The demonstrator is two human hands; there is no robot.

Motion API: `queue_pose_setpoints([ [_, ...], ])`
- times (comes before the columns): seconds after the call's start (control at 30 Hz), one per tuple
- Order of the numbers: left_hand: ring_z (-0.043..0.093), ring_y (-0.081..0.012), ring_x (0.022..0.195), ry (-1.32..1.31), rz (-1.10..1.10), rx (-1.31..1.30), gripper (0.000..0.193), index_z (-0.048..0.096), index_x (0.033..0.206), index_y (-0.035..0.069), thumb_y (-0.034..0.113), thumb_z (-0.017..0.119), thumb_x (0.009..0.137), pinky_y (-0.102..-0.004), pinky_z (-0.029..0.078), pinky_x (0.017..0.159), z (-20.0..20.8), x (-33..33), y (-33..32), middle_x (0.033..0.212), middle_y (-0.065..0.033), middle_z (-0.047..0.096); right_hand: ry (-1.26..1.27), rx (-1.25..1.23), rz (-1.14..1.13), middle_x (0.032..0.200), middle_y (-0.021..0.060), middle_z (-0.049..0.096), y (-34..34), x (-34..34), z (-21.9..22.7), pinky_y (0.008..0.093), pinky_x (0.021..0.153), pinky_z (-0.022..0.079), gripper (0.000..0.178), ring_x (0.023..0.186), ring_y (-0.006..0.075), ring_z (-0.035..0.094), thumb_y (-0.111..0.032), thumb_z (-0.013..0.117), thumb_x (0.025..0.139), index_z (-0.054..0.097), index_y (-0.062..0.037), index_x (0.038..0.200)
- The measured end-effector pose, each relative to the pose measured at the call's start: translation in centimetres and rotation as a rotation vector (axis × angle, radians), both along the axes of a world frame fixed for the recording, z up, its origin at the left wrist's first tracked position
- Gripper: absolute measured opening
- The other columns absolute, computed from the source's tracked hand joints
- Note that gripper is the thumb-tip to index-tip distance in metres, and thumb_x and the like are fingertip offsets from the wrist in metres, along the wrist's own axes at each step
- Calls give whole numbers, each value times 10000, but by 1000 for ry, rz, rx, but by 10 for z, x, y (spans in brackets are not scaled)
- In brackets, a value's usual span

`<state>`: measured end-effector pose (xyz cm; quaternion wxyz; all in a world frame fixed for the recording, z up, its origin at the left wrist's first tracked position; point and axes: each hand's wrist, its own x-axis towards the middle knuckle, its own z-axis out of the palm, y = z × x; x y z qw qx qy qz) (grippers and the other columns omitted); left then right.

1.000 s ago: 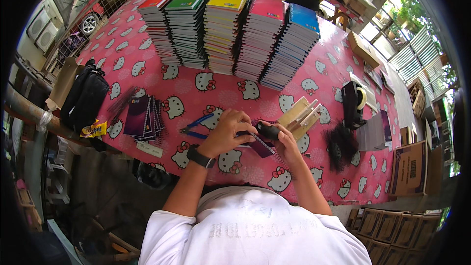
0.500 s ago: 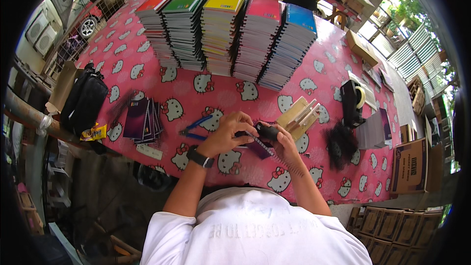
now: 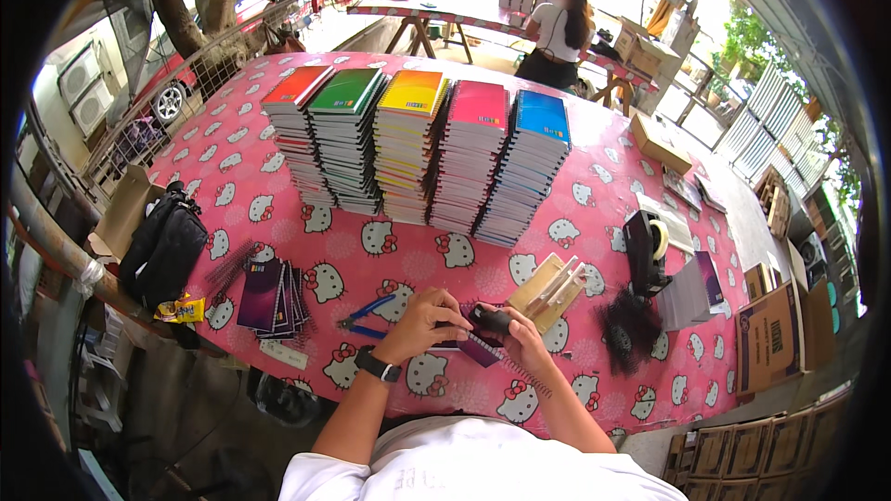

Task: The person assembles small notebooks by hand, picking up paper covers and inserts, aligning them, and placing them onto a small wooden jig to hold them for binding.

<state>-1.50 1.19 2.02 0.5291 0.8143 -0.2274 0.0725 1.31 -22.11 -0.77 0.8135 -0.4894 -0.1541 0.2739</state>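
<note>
My left hand [image 3: 429, 325], with a dark watch on its wrist, has its fingers closed at the edge of a small purple notebook [image 3: 480, 351]. My right hand [image 3: 527, 345] is wrapped round a rounded black device [image 3: 489, 318] just above that notebook. A thin dark spiral coil [image 3: 531, 378] trails from the notebook's edge below my right hand. The fingers partly cover the notebook, and the coil's far end is hidden. To the left of my left hand lie blue-handled cutting pliers [image 3: 367, 314]. A wooden jig [image 3: 549, 295] stands just beyond my right hand.
Tall stacks of spiral notebooks [image 3: 408, 158] stand across the pink table [image 3: 613, 260]. On the left are purple notebooks [image 3: 266, 297], a black bag [image 3: 167, 246] and a yellow packet [image 3: 181, 309]. Rightward lie black coils [image 3: 629, 329], a tape dispenser [image 3: 642, 250] and a carton [image 3: 770, 339]. A person [image 3: 557, 32] is beyond.
The view has tilted upward, so the table sits lower and more background shows. Both hands keep nearly the same pose at the notebook, with the black device still in my right hand.
</note>
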Motion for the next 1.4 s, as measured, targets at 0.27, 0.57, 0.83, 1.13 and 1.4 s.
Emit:
queue_pose_setpoints([
  [0.27, 511, -137, 1024, 197, 57, -494, 745, 350, 1393, 92, -10, 722, 756, -318, 440, 914, -30, -12, -5, 1065, -22, 499, -255, -79, 110, 1336, 157, 487, -2, -11, 37, 351, 979, 363, 527, 1164, 213, 494, -431, 689, 786, 626, 26, 1041],
  [0.57, 475, -83, 969, 383, -10, -728, 295, 474, 1083, 94, -14, 624, 852, -235, 388, 860, -46, -19, -9, 1002, 16, 477, -358, -449, 16, 1308, 154, 496, 10, -5, 31, 342, 965, 378, 537, 1137, 220, 496, -438, 690, 793, 603, 12, 1072],
  [0.83, 502, -80, 980, 442, -20, -710, 260, 471, 1090, 112, 20, 595, 881, -235, 448, 825, -52, -19, -5, 1026, 15, 482, -288, -573, -66, 1262, 148, 537, 6, -3, 27, 318, 944, 390, 544, 1127, 203, 508, -444, 712, 774, 617, 18, 1045],
  [1.13, 509, -92, 1004, 456, -66, -777, 212, 494, 1064, 110, 39, 584, 886, -249, 440, 836, -52, -19, -3, 1026, 6, 515, -269, -418, -48, 1314, 148, 512, 11, 0, 35, 323, 953, 389, 530, 1142, 212, 504, -413, 729, 774, 614, 25, 1048],
  [1.4, 529, -155, 1095, 404, -29, -903, 254, 504, 1097, 72, -27, 544, 867, -312, 419, 962, -51, -16, -4, 1059, -33, 550, -340, -356, -19, 1303, 184, 520, 11, 6, 32, 340, 975, 381, 506, 1173, 237, 495, -403, 740, 755, 646, 17, 1021],
])
